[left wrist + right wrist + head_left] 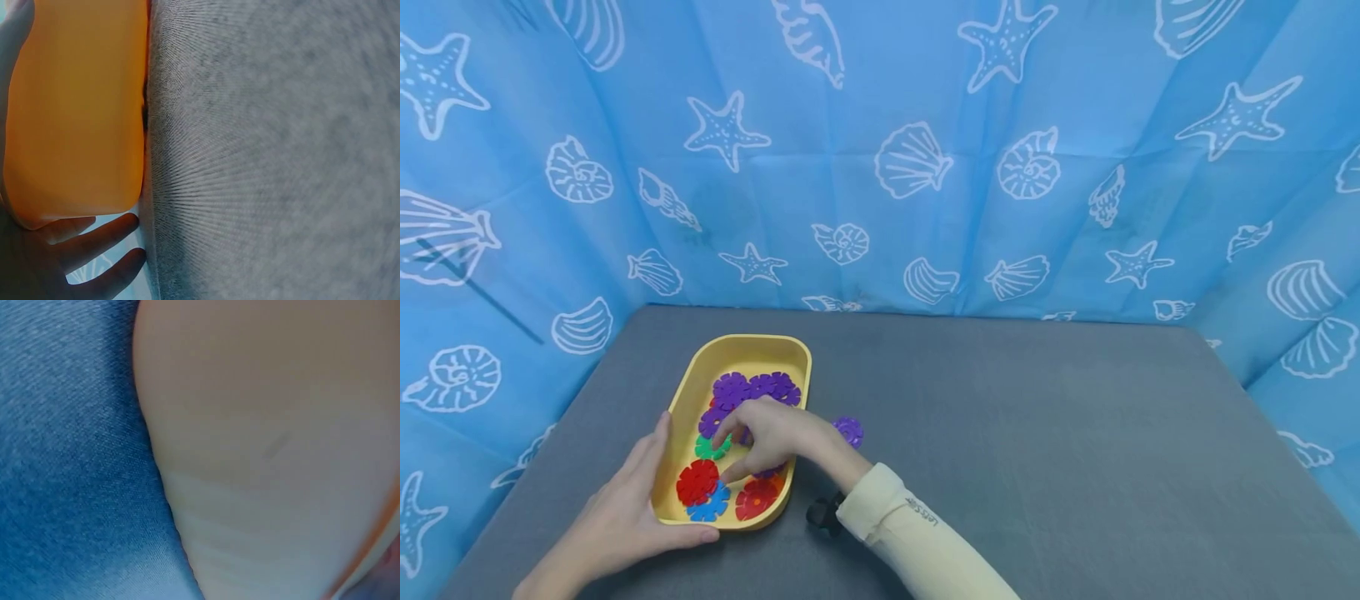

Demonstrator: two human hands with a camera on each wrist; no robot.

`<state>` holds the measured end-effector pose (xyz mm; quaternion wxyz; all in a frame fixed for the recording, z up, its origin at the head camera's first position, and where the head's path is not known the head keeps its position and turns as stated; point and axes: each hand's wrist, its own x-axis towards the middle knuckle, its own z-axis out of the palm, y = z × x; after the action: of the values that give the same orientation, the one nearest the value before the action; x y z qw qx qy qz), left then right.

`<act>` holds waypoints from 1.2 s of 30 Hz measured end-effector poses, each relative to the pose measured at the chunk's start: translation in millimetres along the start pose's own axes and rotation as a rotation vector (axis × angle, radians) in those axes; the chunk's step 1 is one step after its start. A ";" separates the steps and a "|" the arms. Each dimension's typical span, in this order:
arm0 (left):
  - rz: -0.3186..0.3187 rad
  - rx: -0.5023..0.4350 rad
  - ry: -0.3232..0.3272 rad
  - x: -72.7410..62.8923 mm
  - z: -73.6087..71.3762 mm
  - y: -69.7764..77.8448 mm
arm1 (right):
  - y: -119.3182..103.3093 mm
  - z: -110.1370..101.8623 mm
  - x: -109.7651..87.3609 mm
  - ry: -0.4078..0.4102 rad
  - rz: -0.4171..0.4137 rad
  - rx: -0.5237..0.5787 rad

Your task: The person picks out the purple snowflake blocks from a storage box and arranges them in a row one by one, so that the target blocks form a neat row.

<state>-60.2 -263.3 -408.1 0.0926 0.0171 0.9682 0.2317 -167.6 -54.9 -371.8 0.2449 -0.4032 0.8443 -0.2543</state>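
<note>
I see left hand [625, 512] set against near left corner of tray [765, 337], thumb along near wall, fingers spread wide along left wall. Right hand [767, 429] over tray, reaching in from right, thumb and index apart; cannot tell whether hidden fingers touch anything. I count one tray on table [1037, 433]; inside, one green disc [711, 449], at least two red discs [697, 479], one or more blue [710, 505], several overlapping purple discs [730, 388]. One loose purple disc [848, 430] outside.

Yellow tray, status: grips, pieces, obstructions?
Left grip touching yellow tray, near-left corner. Right grip above pieces inside, no hold visible. One purple piece outside, right of tray; nothing visibly blocking.
</note>
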 end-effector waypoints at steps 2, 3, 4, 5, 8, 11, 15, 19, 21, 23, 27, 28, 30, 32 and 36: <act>-0.001 -0.001 -0.002 -0.3 -0.3 -0.3 | 2.7 -1.6 0.0 -0.003 -0.040 0.042; -0.002 -0.003 -0.003 -0.6 -0.4 -0.5 | 4.6 -2.1 -0.2 0.006 -0.066 0.075; -0.004 -0.006 -0.002 -1.1 -0.4 -0.8 | 6.6 -2.4 -0.7 0.020 -0.084 0.112; -0.004 -0.008 -0.002 -1.4 -0.4 -1.0 | 8.1 -2.6 -1.4 0.034 -0.099 0.148; 0.000 -0.012 0.005 -1.4 0.2 -1.0 | 9.8 -2.3 -2.8 0.061 -0.091 0.194; 0.007 -0.009 0.012 -0.3 1.3 0.1 | 6.6 -1.5 -2.4 0.045 -0.024 0.133; 0.010 -0.005 0.011 0.2 2.1 0.8 | 2.1 -1.7 -0.5 -0.003 0.012 0.064; 0.017 -0.008 0.021 -1.3 1.2 -0.2 | -0.6 -4.0 1.2 -0.054 -0.031 0.073; 0.029 -0.008 0.032 -1.9 0.8 -0.8 | -2.5 -4.4 2.5 -0.078 -0.042 0.078; 0.037 -0.007 0.038 -2.0 1.0 -0.9 | -4.5 -3.7 4.1 -0.092 -0.044 0.089; 0.045 -0.012 0.038 -1.0 1.6 -0.1 | -5.4 1.0 8.0 -0.075 -0.078 0.147; 0.043 -0.011 0.035 -0.9 1.8 0.0 | -5.4 2.6 9.1 -0.064 -0.088 0.159; 0.039 -0.014 0.031 -1.1 2.0 -0.1 | -4.6 5.7 10.8 -0.024 -0.102 0.177; 0.032 -0.015 0.025 -1.0 1.8 0.1 | -3.7 8.6 11.8 0.042 -0.087 0.185; 0.007 -0.024 0.011 -2.1 1.4 0.6 | -2.9 13.7 11.9 0.158 0.018 0.198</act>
<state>-57.9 -262.2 -408.7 0.0865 0.0180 0.9659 0.2435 -164.1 -69.3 -382.8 0.2183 -0.3482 0.8353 -0.3651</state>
